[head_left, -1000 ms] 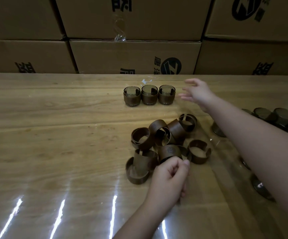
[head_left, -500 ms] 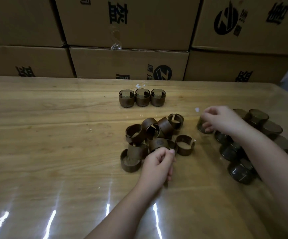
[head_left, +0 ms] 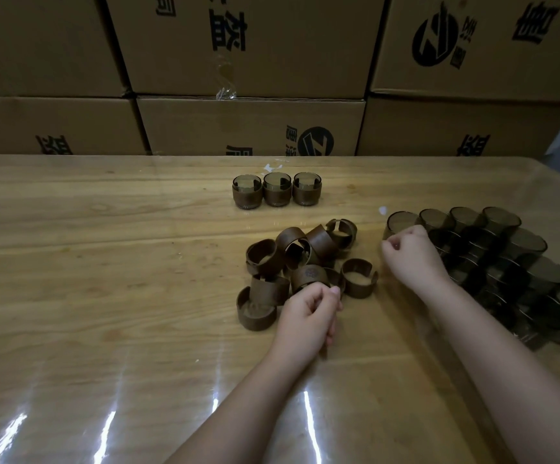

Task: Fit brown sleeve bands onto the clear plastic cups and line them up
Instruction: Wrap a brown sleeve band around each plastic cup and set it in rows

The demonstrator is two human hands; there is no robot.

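Observation:
Three clear cups wearing brown sleeve bands (head_left: pixel 276 192) stand in a row at the back middle of the wooden table. Nearer me lies a loose pile of brown sleeve bands (head_left: pixel 318 244). My left hand (head_left: pixel 308 311) is at the pile's near edge, its fingers curled and pinching one brown sleeve band (head_left: pixel 308 275) with a round stamp on it. To the right, several bare clear cups (head_left: pixel 513 259) stand packed together. My right hand (head_left: pixel 412 256) grips the clear cup (head_left: pixel 400 221) at that group's far left corner, fingers curled over its rim.
Stacked cardboard boxes (head_left: pixel 248 125) form a wall along the table's far edge. The table (head_left: pixel 104 262) has a glossy clear cover with bright glare streaks near me. A small white scrap (head_left: pixel 383 210) lies beside the cups.
My right hand came back from beside the sleeved row to the bare cups on the right and closed on one. My left hand stayed pinching a band at the pile.

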